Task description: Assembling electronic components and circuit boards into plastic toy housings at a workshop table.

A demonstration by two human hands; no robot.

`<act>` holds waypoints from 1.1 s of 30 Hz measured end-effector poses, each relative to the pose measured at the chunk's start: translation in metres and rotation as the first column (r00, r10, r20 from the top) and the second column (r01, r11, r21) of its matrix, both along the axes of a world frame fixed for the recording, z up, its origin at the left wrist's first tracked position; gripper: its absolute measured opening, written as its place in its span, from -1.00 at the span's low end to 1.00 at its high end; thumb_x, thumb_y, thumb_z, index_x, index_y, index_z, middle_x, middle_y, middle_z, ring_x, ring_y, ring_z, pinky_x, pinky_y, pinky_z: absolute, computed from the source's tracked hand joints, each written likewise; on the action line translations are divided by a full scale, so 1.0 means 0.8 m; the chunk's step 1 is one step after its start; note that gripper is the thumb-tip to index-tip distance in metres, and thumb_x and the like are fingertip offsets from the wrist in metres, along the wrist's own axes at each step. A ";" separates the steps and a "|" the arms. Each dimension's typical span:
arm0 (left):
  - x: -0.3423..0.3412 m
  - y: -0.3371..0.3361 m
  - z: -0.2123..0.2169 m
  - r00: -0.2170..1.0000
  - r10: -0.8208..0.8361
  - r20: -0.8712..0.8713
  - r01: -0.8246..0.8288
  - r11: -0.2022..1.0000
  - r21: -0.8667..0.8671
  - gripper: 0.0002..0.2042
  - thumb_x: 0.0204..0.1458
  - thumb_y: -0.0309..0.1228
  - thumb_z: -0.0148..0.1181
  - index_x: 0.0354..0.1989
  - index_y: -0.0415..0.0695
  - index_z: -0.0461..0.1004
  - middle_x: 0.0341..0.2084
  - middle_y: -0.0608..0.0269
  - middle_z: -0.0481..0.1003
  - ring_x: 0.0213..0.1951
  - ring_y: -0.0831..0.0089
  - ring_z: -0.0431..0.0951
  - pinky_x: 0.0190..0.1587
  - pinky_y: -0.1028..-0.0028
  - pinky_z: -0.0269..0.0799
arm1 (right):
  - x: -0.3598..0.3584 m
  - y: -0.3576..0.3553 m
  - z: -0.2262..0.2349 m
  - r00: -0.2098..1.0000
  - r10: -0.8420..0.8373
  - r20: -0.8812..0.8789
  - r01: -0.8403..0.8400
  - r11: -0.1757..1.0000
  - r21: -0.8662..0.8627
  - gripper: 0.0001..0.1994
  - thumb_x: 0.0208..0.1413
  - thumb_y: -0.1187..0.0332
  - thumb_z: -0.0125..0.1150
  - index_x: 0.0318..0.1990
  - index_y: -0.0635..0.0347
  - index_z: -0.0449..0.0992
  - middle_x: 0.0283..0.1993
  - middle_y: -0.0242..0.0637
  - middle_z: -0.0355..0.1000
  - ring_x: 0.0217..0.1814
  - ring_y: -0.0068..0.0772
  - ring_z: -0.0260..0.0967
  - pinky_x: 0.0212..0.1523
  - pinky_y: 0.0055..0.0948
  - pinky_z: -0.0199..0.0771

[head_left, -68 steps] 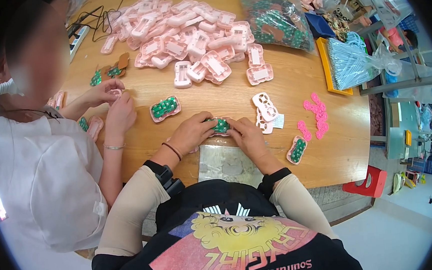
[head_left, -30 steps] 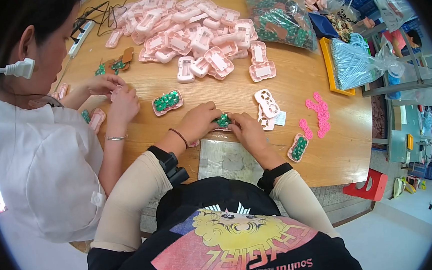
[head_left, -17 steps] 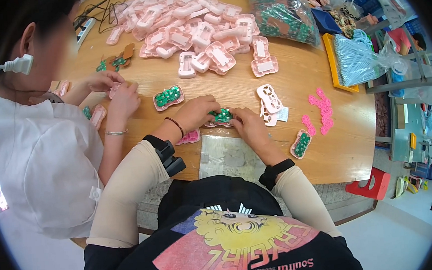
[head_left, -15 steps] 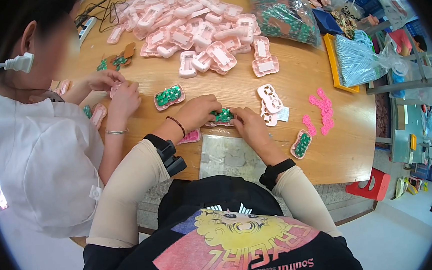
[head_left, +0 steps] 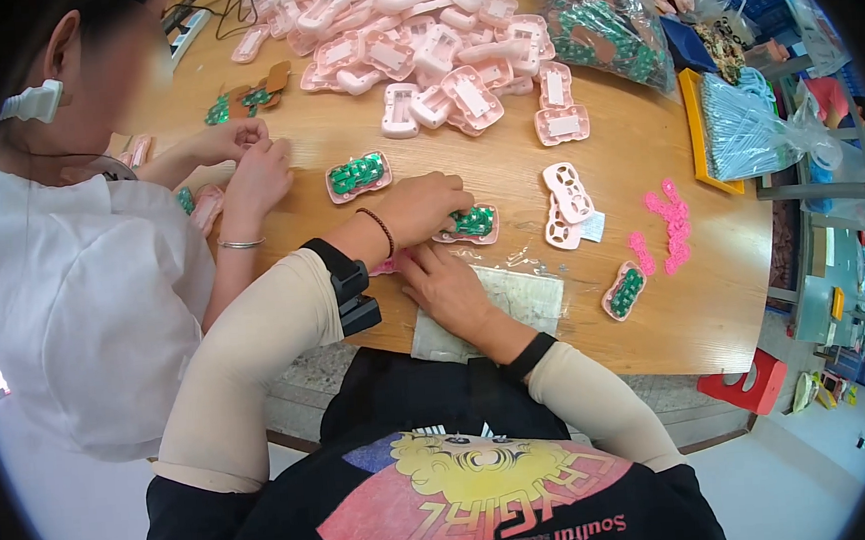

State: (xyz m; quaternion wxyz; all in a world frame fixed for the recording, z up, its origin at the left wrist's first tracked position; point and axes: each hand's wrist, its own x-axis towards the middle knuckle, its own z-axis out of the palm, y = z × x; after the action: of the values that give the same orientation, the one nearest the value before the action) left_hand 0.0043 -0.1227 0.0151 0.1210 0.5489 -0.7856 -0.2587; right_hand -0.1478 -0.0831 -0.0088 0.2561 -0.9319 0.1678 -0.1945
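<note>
My left hand is closed on the near side of a pale pink plastic shell with a green circuit board inside it. My right hand has crossed below it, its fingertips pinched at a bright pink rubber keypad that my left wrist partly covers. Just behind my left hand lies another pink shell with a green board. A third such shell lies to the right.
A large heap of pink shells fills the far table. White-pink faceplates and pink keypads lie to the right. A clear plastic bag lies at the near edge. On the left, a co-worker's hands are busy close by.
My right hand has left the shell's right side and moved left and nearer, to the pink keypad. My left hand stays at the shell. The whole view has shifted slightly.
</note>
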 end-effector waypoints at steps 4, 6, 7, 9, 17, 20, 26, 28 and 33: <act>-0.002 -0.001 0.008 0.999 -0.020 0.031 0.019 0.999 0.048 -0.79 -0.19 -0.47 0.19 -0.32 -0.13 0.41 -0.36 0.20 0.37 -0.18 0.19 0.40 -0.16 0.29 0.36 | 0.021 0.002 -0.007 0.988 -0.107 -0.113 0.116 0.991 0.071 -0.63 -0.19 0.36 0.26 -0.17 0.24 0.38 -0.07 -0.06 0.27 -0.07 -0.06 0.27 -0.19 -0.24 0.41; -0.003 -0.001 0.010 0.998 -0.023 0.057 0.021 0.999 0.039 -0.79 -0.19 -0.46 0.19 -0.31 -0.13 0.41 -0.35 0.20 0.37 -0.18 0.20 0.40 -0.17 0.28 0.36 | 0.026 -0.003 -0.010 0.982 -0.122 -0.146 0.137 0.985 0.101 -0.64 -0.18 0.35 0.26 -0.17 0.23 0.39 -0.09 -0.04 0.27 -0.07 -0.04 0.27 -0.19 -0.24 0.41; -0.004 -0.002 0.010 0.997 -0.022 0.071 0.019 0.999 0.037 -0.78 -0.19 -0.46 0.19 -0.31 -0.12 0.40 -0.35 0.20 0.38 -0.17 0.20 0.40 -0.18 0.28 0.37 | 0.027 -0.007 -0.014 0.975 -0.109 -0.195 0.133 0.984 0.115 -0.64 -0.18 0.34 0.26 -0.17 0.23 0.39 -0.11 -0.03 0.29 -0.08 -0.02 0.28 -0.18 -0.24 0.41; -0.007 -0.004 0.012 0.996 -0.024 0.082 0.021 0.999 0.031 -0.77 -0.19 -0.46 0.19 -0.30 -0.12 0.39 -0.34 0.20 0.38 -0.17 0.20 0.40 -0.18 0.28 0.37 | 0.026 -0.009 -0.016 0.964 -0.101 -0.246 0.134 0.983 0.124 -0.65 -0.18 0.34 0.26 -0.18 0.23 0.39 -0.14 -0.02 0.30 -0.08 -0.01 0.28 -0.16 -0.23 0.41; -0.007 -0.003 0.019 0.994 0.007 0.112 -0.011 0.999 0.039 -0.74 -0.22 -0.47 0.24 -0.29 -0.08 0.37 -0.34 0.19 0.42 -0.17 0.18 0.43 -0.19 0.26 0.38 | -0.040 -0.017 0.037 0.990 -0.113 -0.081 0.131 0.957 0.257 -0.49 -0.28 0.42 0.29 -0.07 0.26 0.29 -0.13 -0.03 0.31 -0.06 -0.01 0.27 -0.04 -0.18 0.30; -0.005 -0.004 0.011 0.997 0.024 0.076 -0.032 0.994 0.104 -0.76 -0.22 -0.49 0.24 -0.32 -0.09 0.38 -0.34 0.19 0.42 -0.18 0.19 0.43 -0.17 0.27 0.36 | -0.071 -0.028 0.049 0.981 -0.162 -0.110 0.192 0.906 0.378 -0.47 -0.28 0.43 0.31 -0.05 0.27 0.29 -0.12 -0.04 0.30 -0.03 0.00 0.26 -0.04 -0.22 0.31; 0.000 -0.008 0.001 0.996 0.082 -0.021 -0.078 0.987 0.139 -0.76 -0.27 -0.48 0.28 -0.35 -0.09 0.43 -0.36 0.24 0.43 -0.16 0.23 0.38 -0.13 0.33 0.34 | -0.101 -0.031 0.050 0.963 -0.239 -0.121 0.268 0.849 0.456 -0.44 -0.25 0.43 0.33 -0.01 0.28 0.28 -0.10 -0.03 0.30 -0.02 0.00 0.27 -0.01 -0.28 0.30; -0.001 -0.010 0.001 0.997 0.083 -0.001 -0.081 0.984 0.157 -0.76 -0.28 -0.48 0.29 -0.36 -0.09 0.44 -0.36 0.24 0.43 -0.15 0.23 0.38 -0.13 0.33 0.34 | -0.104 -0.032 0.048 0.960 -0.254 -0.118 0.279 0.843 0.460 -0.44 -0.25 0.43 0.33 -0.01 0.28 0.28 -0.09 -0.03 0.30 -0.02 -0.01 0.27 0.00 -0.28 0.30; -0.005 -0.010 0.004 0.995 0.073 0.071 -0.083 0.986 0.146 -0.78 -0.31 -0.48 0.30 -0.41 -0.10 0.46 -0.36 0.22 0.43 -0.13 0.20 0.37 -0.11 0.34 0.34 | -0.109 -0.038 0.050 0.959 -0.267 -0.092 0.279 0.848 0.449 -0.44 -0.26 0.43 0.33 -0.01 0.28 0.28 -0.09 -0.03 0.30 0.00 -0.02 0.26 0.02 -0.28 0.28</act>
State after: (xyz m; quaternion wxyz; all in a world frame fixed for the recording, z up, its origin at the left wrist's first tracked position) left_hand -0.0001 -0.1306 0.0184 0.0641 0.5949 -0.7456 -0.2935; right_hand -0.2352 -0.1132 0.0311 0.4360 -0.8141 0.3429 -0.1719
